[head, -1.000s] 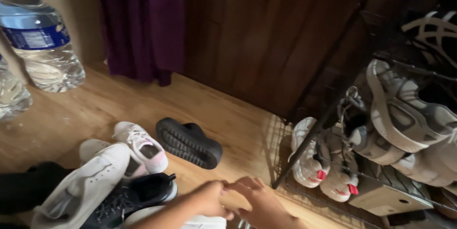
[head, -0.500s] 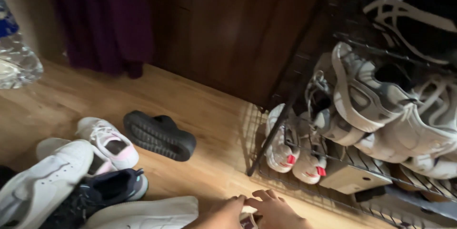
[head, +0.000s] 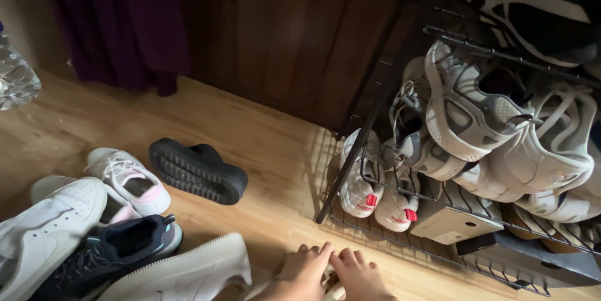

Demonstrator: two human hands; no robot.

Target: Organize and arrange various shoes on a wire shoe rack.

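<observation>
**Hands and footwear at a wire shoe rack**

Resting low at the bottom edge of the view, the left hand (head: 305,273) and the right hand (head: 361,276) lie side by side, fingertips touching, on the wooden floor (head: 250,126). Both show fingers loosely curled; something pale sits between them at the frame's edge, but whether either hand grips it cannot be told.

Items on the floor, left of the hands:
- cream shoe (head: 188,273), on its side, just beside the left hand.
- black sneaker (head: 113,251) with a pale sole, touching the cream shoe.
- large white sneaker (head: 44,235), at the far left edge.
- small white-and-pink sneaker (head: 128,179), upright, behind the black sneaker.
- black chunky sandal (head: 197,169), tipped so its ridged sole shows, well apart from the hands.

Items on the right:
- black wire shoe rack (head: 375,122), just beyond the right hand.
- pair of white sneakers with red tabs (head: 379,191), toes down on the lowest tier.
- grey-and-white sneakers (head: 476,113), crowded on the tier above.

Background: dark wood panel (head: 282,32), purple curtain (head: 125,19), clear plastic bottle (head: 15,79) at the left edge.
</observation>
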